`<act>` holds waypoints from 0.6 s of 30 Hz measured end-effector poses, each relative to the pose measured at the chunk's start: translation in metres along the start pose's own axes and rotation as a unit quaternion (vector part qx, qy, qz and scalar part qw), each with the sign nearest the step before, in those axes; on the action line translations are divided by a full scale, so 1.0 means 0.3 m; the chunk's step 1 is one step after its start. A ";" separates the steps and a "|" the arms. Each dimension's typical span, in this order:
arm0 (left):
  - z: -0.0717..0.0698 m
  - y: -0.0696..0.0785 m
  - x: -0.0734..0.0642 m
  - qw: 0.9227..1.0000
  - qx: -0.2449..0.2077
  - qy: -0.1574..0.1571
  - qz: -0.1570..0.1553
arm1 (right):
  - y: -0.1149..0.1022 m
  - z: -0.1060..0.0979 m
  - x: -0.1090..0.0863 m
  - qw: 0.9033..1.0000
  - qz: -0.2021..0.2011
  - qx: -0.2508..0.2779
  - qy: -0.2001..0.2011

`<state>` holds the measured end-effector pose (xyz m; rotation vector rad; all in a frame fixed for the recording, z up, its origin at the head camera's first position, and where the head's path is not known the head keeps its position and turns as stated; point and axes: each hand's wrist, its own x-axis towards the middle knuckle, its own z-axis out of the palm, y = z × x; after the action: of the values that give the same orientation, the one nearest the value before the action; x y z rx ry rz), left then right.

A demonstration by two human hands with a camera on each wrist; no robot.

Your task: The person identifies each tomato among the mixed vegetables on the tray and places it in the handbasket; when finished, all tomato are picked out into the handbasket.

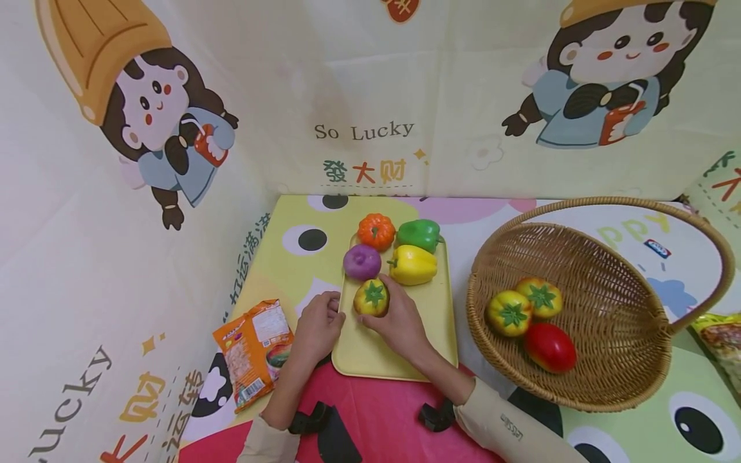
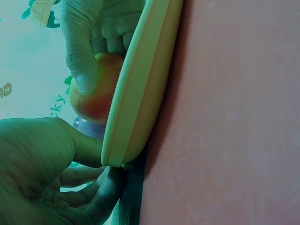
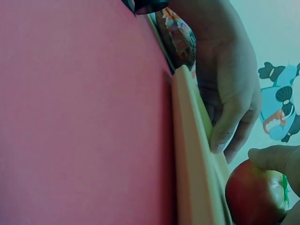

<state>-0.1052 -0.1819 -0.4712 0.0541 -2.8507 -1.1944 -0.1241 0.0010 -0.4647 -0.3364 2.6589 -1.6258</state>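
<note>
My right hand (image 1: 405,325) holds a yellow-red toy persimmon (image 1: 372,298) with a green leafy top between thumb and fingers, over the left part of a pale yellow tray (image 1: 399,360). In the left wrist view, the persimmon (image 2: 105,101) shows just behind the tray's raised rim (image 2: 136,89). At the tray's left edge, my left hand (image 1: 318,326) grips the rim, thumb against it and fingers curled below. The tray's far half carries an orange pumpkin (image 1: 376,232), a purple onion (image 1: 362,262), a green bell pepper (image 1: 419,235) and a yellow bell pepper (image 1: 413,265).
Right of the tray stands a wicker basket (image 1: 613,302) with a tall handle, holding two more persimmons (image 1: 509,314) and a red fruit (image 1: 550,348). An orange snack bag (image 1: 255,354) lies left of my left forearm. Another packet (image 1: 720,341) is at the far right edge.
</note>
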 end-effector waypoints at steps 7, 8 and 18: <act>-0.001 0.001 0.002 1.000 -0.002 0.000 0.001 | -0.022 -0.013 -0.008 1.000 0.001 0.001 0.004; -0.001 0.001 0.002 1.000 -0.001 0.001 0.002 | -0.027 -0.015 -0.010 1.000 0.002 0.001 0.002; 0.000 0.002 0.000 1.000 0.003 0.004 0.008 | -0.087 -0.049 -0.044 1.000 -0.001 0.008 -0.022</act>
<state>-0.1053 -0.1814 -0.4708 0.0358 -2.8429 -1.1786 -0.1083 0.0048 -0.4363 -0.3694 2.6130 -1.6192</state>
